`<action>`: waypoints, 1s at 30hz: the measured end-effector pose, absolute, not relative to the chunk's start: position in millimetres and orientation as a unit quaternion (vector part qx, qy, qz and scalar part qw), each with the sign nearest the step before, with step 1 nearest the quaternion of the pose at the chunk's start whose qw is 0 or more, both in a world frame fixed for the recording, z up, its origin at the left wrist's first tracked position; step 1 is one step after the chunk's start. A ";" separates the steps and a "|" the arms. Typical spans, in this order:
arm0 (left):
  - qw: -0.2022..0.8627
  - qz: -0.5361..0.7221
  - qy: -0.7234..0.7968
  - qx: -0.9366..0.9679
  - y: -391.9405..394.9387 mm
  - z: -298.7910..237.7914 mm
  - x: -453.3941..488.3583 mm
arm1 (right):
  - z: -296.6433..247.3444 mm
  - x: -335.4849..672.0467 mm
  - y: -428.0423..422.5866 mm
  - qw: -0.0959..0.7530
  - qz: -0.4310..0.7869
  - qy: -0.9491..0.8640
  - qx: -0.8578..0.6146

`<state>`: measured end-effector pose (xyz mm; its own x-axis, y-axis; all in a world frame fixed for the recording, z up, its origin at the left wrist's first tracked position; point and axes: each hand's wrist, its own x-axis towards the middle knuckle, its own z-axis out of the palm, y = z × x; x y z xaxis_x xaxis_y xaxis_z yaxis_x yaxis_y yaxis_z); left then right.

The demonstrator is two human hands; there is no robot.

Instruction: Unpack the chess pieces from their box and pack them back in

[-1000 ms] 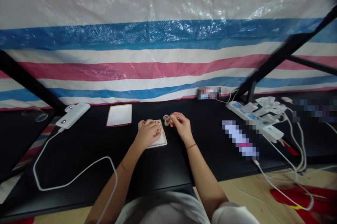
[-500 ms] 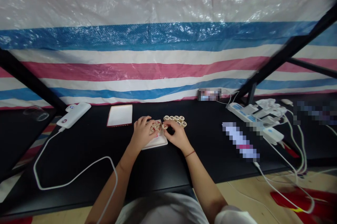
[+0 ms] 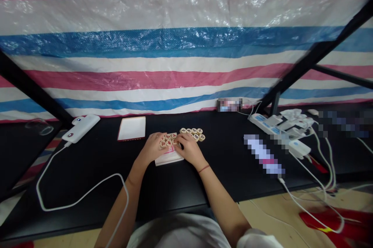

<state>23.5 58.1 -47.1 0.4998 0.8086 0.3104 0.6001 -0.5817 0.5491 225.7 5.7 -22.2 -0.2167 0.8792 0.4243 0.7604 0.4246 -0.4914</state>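
The broad matte black surface looks firm and smooth, so small things should slide on it with little drag. Near its middle lies the shallow white rectangular tray, apparently thin card or plastic: probably light, a little flexible, and easily shoved out of place. Its outer walls would be the place to steady it, since pressing on one rim might tip it. Off to the left and well apart, the shallow rectangular box half with a white inside and a red edge seems just as light; it should lift by two opposite edges, and its sides could crease if squeezed.

The left hand curls along the tray's left side, fingers around the grouped pieces; the right hand has its fingertips bent down at the group's right end. The hands are near each other but apart (whether either one is actually clamped on a piece, I cannot tell).

Smallest are the round, pale, red-marked pieces, gathered in the tray's far part, and the round, pale, black-marked pieces, clustered on the surface just beyond the right hand. They look hard, stiff and sturdy, perhaps slightly slippery; gripping the curved sides between thumb and finger should suit them.
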 end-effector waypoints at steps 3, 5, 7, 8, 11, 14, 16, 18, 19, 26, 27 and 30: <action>0.179 0.293 0.410 0.845 58.2 -39.9 18.7 | -15.7 231.8 10.2 0.371 0.096 -0.746 -0.545; 0.162 0.320 0.399 0.844 57.1 -31.8 13.6 | -8.8 238.6 16.7 0.376 0.097 -0.707 -0.591; 0.138 0.352 0.389 0.840 54.3 -22.9 7.7 | -0.9 244.2 25.8 0.335 0.097 -0.682 -0.643; 0.124 0.368 0.384 0.838 52.2 -18.8 4.8 | 2.9 245.5 30.8 0.300 0.099 -0.679 -0.662; 0.094 0.398 0.385 0.828 44.9 -9.1 -2.4 | 11.3 243.0 46.2 0.174 0.109 -0.689 -0.695; 0.096 0.405 0.398 0.817 39.4 -4.0 -6.2 | 13.8 235.2 59.3 0.096 0.117 -0.686 -0.711; 0.102 0.412 0.406 0.810 38.5 -2.9 -7.1 | 14.1 231.3 65.3 0.084 0.121 -0.682 -0.716; 0.106 0.418 0.413 0.802 38.9 -3.5 -7.0 | 15.3 229.6 67.7 0.085 0.119 -0.679 -0.720; 0.108 0.422 0.415 0.799 39.1 -4.4 -6.5 | 16.7 229.3 66.9 0.085 0.116 -0.677 -0.722; 0.114 0.410 0.399 0.812 30.6 -15.2 7.7 | 29.1 213.5 26.0 0.363 0.225 -0.690 -0.584; 0.119 0.404 0.392 0.818 29.2 -16.3 10.0 | 28.6 208.6 19.5 0.386 0.280 -0.689 -0.546; 0.143 0.402 0.375 0.823 26.8 -16.9 13.3 | 22.5 195.9 8.5 0.422 0.386 -0.665 -0.481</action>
